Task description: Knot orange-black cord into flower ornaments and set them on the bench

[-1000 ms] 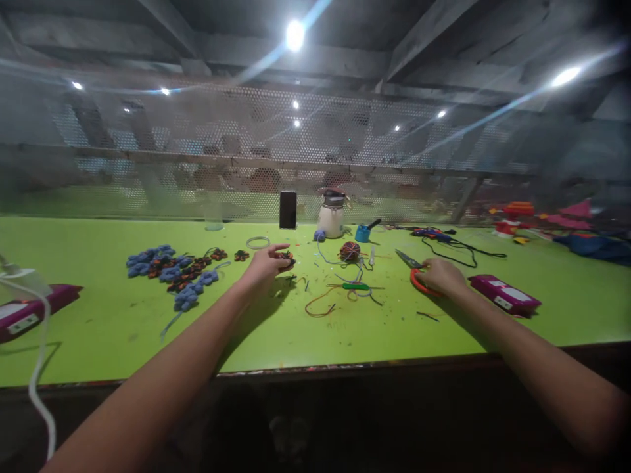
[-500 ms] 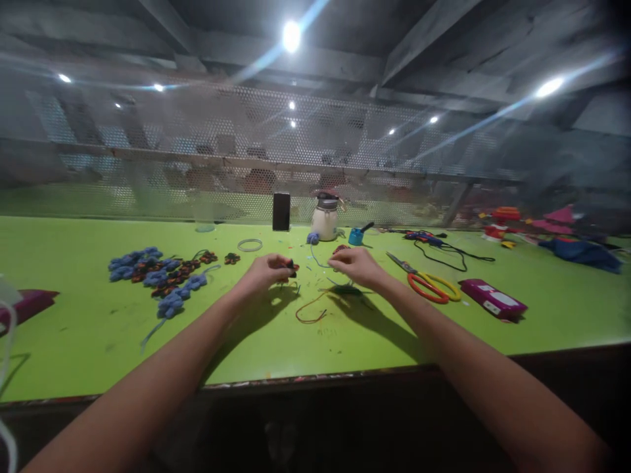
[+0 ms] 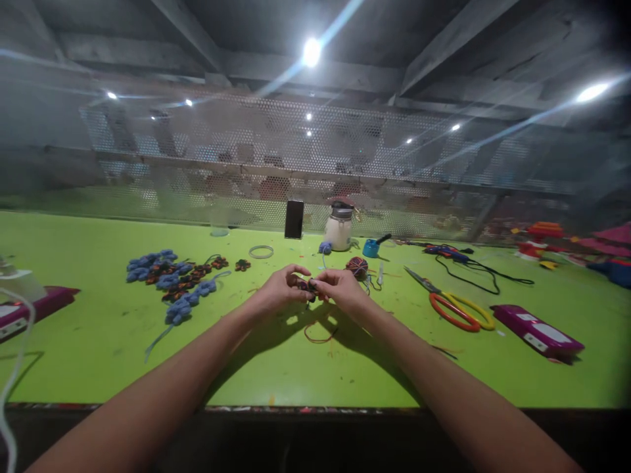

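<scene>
Above the green table my left hand [image 3: 280, 290] and my right hand [image 3: 341, 289] meet, fingertips nearly touching. Both pinch a small dark and orange-red yarn piece [image 3: 310, 289], mostly hidden by the fingers; it resembles the crocheted flowers lying nearby. Below them a thin reddish-brown strand of yarn [image 3: 319, 339] curls on the table. Just beyond my right hand sits a ball of dark multicoloured yarn [image 3: 356, 266]. To the left lie blue crocheted flowers [image 3: 180, 309] and dark-orange ones [image 3: 197, 270], with one small dark-orange flower [image 3: 242, 265] apart.
Scissors [image 3: 446, 305] with orange and yellow handles lie right, beside a purple box with sockets [image 3: 538, 330]. Farther back are a phone [image 3: 294, 219], a pale jar [image 3: 338, 231], a blue pot [image 3: 371, 247], a ring [image 3: 261, 251] and a corded tool [image 3: 446, 252]. A white cable [image 3: 24, 348] hangs at left.
My hands have come together; the right has moved left to the dark yarn piece that the left was holding. The right hand no longer covers the yarn ball. The view has shifted slightly.
</scene>
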Demonstrator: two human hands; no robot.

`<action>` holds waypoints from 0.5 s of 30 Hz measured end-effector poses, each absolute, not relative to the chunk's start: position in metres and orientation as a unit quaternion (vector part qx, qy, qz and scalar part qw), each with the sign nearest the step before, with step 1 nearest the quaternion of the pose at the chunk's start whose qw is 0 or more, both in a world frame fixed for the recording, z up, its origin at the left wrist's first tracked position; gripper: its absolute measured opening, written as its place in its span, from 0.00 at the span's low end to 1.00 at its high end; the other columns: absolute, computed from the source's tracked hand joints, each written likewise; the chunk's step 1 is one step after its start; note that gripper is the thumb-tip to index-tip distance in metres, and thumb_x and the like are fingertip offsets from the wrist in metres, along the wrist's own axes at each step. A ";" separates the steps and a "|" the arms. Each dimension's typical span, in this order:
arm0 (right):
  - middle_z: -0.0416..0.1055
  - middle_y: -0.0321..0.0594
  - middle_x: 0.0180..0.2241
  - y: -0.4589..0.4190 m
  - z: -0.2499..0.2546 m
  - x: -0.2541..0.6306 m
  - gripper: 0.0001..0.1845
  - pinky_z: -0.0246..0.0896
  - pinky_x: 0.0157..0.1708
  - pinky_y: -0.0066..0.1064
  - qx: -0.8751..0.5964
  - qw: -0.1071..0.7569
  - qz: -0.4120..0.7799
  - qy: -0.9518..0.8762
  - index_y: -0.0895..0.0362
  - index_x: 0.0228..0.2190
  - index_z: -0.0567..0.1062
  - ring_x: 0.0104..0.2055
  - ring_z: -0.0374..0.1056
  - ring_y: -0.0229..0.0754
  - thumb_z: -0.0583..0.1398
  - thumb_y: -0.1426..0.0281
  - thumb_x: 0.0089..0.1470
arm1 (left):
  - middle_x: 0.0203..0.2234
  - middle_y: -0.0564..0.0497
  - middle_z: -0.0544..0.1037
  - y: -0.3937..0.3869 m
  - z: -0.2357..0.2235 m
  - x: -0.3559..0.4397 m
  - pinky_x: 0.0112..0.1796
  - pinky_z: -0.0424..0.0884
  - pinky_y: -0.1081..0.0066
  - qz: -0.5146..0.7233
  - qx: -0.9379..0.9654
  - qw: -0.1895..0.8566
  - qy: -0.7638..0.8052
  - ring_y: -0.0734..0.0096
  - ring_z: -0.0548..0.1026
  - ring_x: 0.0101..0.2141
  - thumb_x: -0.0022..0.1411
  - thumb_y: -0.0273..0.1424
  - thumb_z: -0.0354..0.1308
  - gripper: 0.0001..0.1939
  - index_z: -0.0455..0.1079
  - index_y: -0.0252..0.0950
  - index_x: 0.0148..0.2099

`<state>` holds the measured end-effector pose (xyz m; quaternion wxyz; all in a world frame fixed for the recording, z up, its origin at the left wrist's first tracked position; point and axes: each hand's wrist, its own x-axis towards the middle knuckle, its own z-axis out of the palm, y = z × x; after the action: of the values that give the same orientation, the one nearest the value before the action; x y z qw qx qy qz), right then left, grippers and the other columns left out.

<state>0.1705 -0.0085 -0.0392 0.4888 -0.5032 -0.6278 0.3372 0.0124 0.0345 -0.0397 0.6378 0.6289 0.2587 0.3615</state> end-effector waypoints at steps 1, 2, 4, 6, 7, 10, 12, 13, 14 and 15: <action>0.65 0.33 0.15 -0.009 -0.040 0.170 0.11 0.52 0.18 0.24 -0.505 0.496 0.337 -0.621 0.61 0.22 0.70 0.17 0.57 0.31 0.60 0.64 0.44 | 0.24 0.52 0.74 0.034 -0.040 0.012 0.32 0.67 0.69 0.363 0.627 0.639 0.258 0.72 0.73 0.27 0.38 0.25 0.69 0.26 0.62 0.33 0.40; 0.64 0.32 0.16 -0.010 -0.041 0.169 0.11 0.51 0.18 0.24 -0.507 0.504 0.333 -0.615 0.61 0.22 0.70 0.17 0.57 0.31 0.59 0.65 0.44 | 0.25 0.52 0.74 0.033 -0.040 0.012 0.32 0.66 0.70 0.363 0.627 0.639 0.258 0.72 0.73 0.27 0.39 0.27 0.69 0.26 0.63 0.34 0.41; 0.64 0.32 0.16 -0.011 -0.044 0.166 0.10 0.51 0.18 0.24 -0.512 0.522 0.319 -0.603 0.60 0.22 0.68 0.17 0.56 0.31 0.59 0.65 0.45 | 0.27 0.50 0.74 0.031 -0.040 0.012 0.31 0.66 0.71 0.361 0.625 0.642 0.260 0.73 0.72 0.29 0.44 0.32 0.67 0.22 0.64 0.34 0.41; 0.64 0.32 0.17 -0.011 -0.046 0.164 0.10 0.51 0.19 0.24 -0.515 0.538 0.293 -0.600 0.59 0.21 0.67 0.19 0.57 0.32 0.59 0.65 0.45 | 0.30 0.48 0.74 0.029 -0.040 0.012 0.30 0.66 0.72 0.350 0.614 0.654 0.270 0.73 0.72 0.29 0.48 0.38 0.64 0.19 0.65 0.34 0.40; 0.64 0.33 0.17 -0.011 -0.047 0.163 0.10 0.52 0.20 0.25 -0.517 0.544 0.276 -0.600 0.59 0.21 0.67 0.19 0.57 0.32 0.58 0.65 0.45 | 0.30 0.46 0.74 0.028 -0.040 0.011 0.29 0.66 0.73 0.343 0.605 0.665 0.274 0.73 0.72 0.28 0.49 0.40 0.62 0.19 0.66 0.33 0.39; 0.64 0.33 0.18 -0.011 -0.050 0.161 0.09 0.55 0.21 0.26 -0.524 0.558 0.235 -0.599 0.58 0.22 0.66 0.20 0.59 0.34 0.57 0.65 0.47 | 0.30 0.43 0.74 0.027 -0.040 0.012 0.26 0.65 0.75 0.327 0.579 0.691 0.282 0.74 0.71 0.26 0.53 0.48 0.56 0.23 0.69 0.29 0.37; 0.64 0.33 0.18 -0.010 -0.051 0.161 0.09 0.56 0.21 0.27 -0.528 0.564 0.221 -0.595 0.57 0.22 0.66 0.20 0.61 0.35 0.56 0.65 0.48 | 0.29 0.43 0.74 0.026 -0.039 0.012 0.26 0.64 0.75 0.327 0.577 0.694 0.279 0.74 0.71 0.26 0.53 0.49 0.55 0.25 0.71 0.28 0.36; 0.64 0.34 0.18 -0.010 -0.053 0.161 0.08 0.57 0.21 0.27 -0.529 0.563 0.213 -0.598 0.57 0.23 0.66 0.21 0.61 0.35 0.56 0.65 0.48 | 0.28 0.44 0.74 0.026 -0.039 0.012 0.27 0.65 0.75 0.329 0.580 0.691 0.279 0.75 0.71 0.26 0.52 0.48 0.57 0.24 0.71 0.28 0.36; 0.64 0.34 0.18 -0.009 -0.054 0.161 0.08 0.57 0.21 0.27 -0.530 0.562 0.201 -0.603 0.57 0.23 0.66 0.21 0.61 0.35 0.56 0.66 0.48 | 0.28 0.45 0.74 0.026 -0.040 0.012 0.28 0.65 0.75 0.330 0.586 0.686 0.278 0.76 0.71 0.26 0.50 0.46 0.59 0.23 0.71 0.28 0.35; 0.64 0.33 0.18 -0.009 -0.055 0.161 0.08 0.57 0.22 0.27 -0.529 0.559 0.188 -0.610 0.57 0.23 0.66 0.21 0.62 0.36 0.56 0.66 0.48 | 0.27 0.47 0.74 0.026 -0.040 0.013 0.29 0.65 0.74 0.333 0.592 0.679 0.278 0.76 0.70 0.25 0.48 0.43 0.62 0.21 0.71 0.28 0.34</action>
<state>0.1613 -0.0091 -0.0550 0.5587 -0.5294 -0.6101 0.1881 0.0127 0.0258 -0.0403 0.6794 0.5921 0.2775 0.3329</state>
